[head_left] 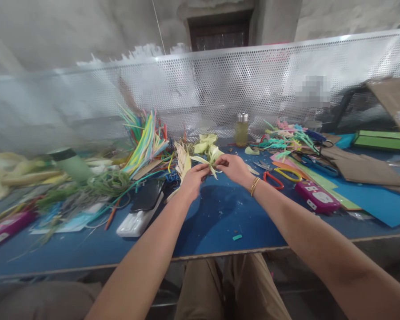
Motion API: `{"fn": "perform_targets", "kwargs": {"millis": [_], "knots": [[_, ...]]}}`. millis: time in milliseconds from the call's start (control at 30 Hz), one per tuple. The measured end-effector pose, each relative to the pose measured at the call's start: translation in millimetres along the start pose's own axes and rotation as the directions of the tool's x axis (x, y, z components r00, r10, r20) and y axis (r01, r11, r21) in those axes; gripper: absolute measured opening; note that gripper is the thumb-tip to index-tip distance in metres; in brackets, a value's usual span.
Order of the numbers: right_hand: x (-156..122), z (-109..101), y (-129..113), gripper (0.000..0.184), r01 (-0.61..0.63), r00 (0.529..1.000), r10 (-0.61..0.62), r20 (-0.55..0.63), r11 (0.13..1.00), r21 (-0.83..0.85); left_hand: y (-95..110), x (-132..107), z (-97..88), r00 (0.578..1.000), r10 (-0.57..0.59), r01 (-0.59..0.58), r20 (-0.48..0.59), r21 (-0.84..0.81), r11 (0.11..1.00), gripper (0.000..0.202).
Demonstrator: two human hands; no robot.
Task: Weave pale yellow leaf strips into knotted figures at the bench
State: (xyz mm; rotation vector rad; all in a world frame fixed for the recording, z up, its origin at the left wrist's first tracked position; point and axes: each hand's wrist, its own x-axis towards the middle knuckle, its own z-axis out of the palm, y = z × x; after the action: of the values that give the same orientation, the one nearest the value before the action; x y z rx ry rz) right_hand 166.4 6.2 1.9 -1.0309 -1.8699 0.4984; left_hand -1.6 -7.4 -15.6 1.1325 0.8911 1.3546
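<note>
Both hands meet over the middle of the blue table around a small bunch of pale green strips [213, 165], which look like leaf or husk and spread out like a flower. My left hand [194, 178] pinches the bunch from the left. From the other side, my right hand [235, 168] has its thumb and fingers closed on the same strips; a gold bracelet [254, 186] is on that wrist. Just behind lie more pale green husk-like pieces [206, 144]. Dry cream-coloured husks [182, 162] sit beside my left hand. The fingertips partly cover the bunch.
Colourful pipe cleaners [145, 144] stand back left, near a green bottle [71, 165]. A black phone [148, 194] rests on a white power strip [138, 222]. Right are red-handled scissors [273, 180], yellow-handled scissors [288, 174], a magenta power strip [316, 196] and blue sheets [370, 202]. A perforated metal panel [220, 84] stands behind.
</note>
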Motion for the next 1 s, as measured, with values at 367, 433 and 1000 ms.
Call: {"fn": "perform_targets", "kwargs": {"millis": [367,433,1000], "knots": [[-4.2,-4.4,-14.7,0.009,0.100,0.994,-0.110,-0.027,0.964,-0.246,-2.7,1.2,-0.1,1.000,0.010,-0.008,-0.025,0.071,0.997,0.034],[-4.0,-4.7,-15.0,0.010,0.105,0.993,-0.115,-0.022,0.959,-0.262,-3.2,1.8,-1.4,0.999,0.039,-0.037,-0.023,0.100,0.994,0.032],[0.5,11.6,3.8,0.023,-0.215,0.976,0.203,0.073,0.874,0.437,3.0,-5.8,0.6,0.994,-0.100,0.099,0.048,0.017,0.995,0.036]]}}
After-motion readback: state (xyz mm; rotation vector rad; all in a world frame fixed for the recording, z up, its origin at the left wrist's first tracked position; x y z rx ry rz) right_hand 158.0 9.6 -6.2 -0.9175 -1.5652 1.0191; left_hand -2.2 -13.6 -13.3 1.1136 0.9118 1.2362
